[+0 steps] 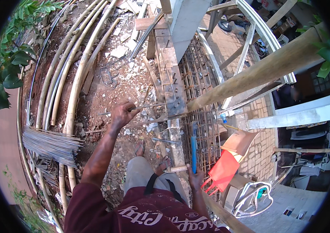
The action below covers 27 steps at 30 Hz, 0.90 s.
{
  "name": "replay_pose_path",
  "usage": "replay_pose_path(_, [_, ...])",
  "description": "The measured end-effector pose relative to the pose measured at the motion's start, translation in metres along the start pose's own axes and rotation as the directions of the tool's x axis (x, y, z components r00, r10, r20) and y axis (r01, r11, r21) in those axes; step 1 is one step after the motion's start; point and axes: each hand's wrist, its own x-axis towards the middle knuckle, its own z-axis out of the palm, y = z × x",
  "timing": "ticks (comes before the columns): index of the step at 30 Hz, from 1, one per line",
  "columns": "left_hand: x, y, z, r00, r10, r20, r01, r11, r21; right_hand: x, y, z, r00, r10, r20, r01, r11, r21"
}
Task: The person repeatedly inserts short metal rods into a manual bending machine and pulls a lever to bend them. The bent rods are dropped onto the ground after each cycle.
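Note:
My left hand (123, 114) is closed around a thin steel rod (149, 105). The rod runs to the right, its bent end lying among upright metal pegs (175, 99) on a wooden beam (168, 79). Lower on the right, my right hand (196, 178) is closed around the lower part of a long tool with a blue handle (194, 151). That tool has a dark, narrow upper end, and its exact kind is unclear. A short metal bar (165, 140) lies on the beam between my hands.
Rebar cages (198, 77) run along the beam's right side. A thick bamboo pole (250, 73) slants across them. To the left lie bamboo poles (71, 101) and a bundle of cut rods (52, 143). An orange-red chair (225, 171) stands at the right. Rubble (120, 50) covers the ground.

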Motion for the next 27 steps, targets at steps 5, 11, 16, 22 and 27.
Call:
replay_pose_path(5, [-0.044, -0.009, 0.074, 0.999, 0.023, 0.037, -0.022, 0.999, -0.039, -0.006, 0.020, -0.016, 0.996, 0.081, 0.038, -0.079, 0.995, -0.061])
replay_pose_path(11, [-0.054, -0.010, 0.097, 1.000, -0.013, 0.017, 0.012, 0.998, 0.054, -0.015, 0.031, -0.034, 0.987, 0.134, 0.086, -0.128, 0.989, -0.068])
replay_pose_path(16, [-0.039, -0.031, 0.110, 0.997, -0.027, -0.067, 0.024, 0.999, -0.043, -0.006, 0.027, -0.033, 0.981, 0.057, 0.184, -0.018, 0.978, -0.206])
replay_pose_path(22, [-0.028, -0.055, 0.128, 0.965, -0.240, 0.106, 0.234, 0.970, 0.065, 0.032, -0.019, -0.006, 0.909, 0.130, 0.395, -0.117, 0.992, -0.056])
replay_pose_path(27, [-0.032, -0.053, 0.130, 0.959, -0.273, 0.081, 0.264, 0.958, 0.112, 0.068, -0.052, 0.029, 0.827, 0.173, 0.534, -0.211, 0.977, 0.011])
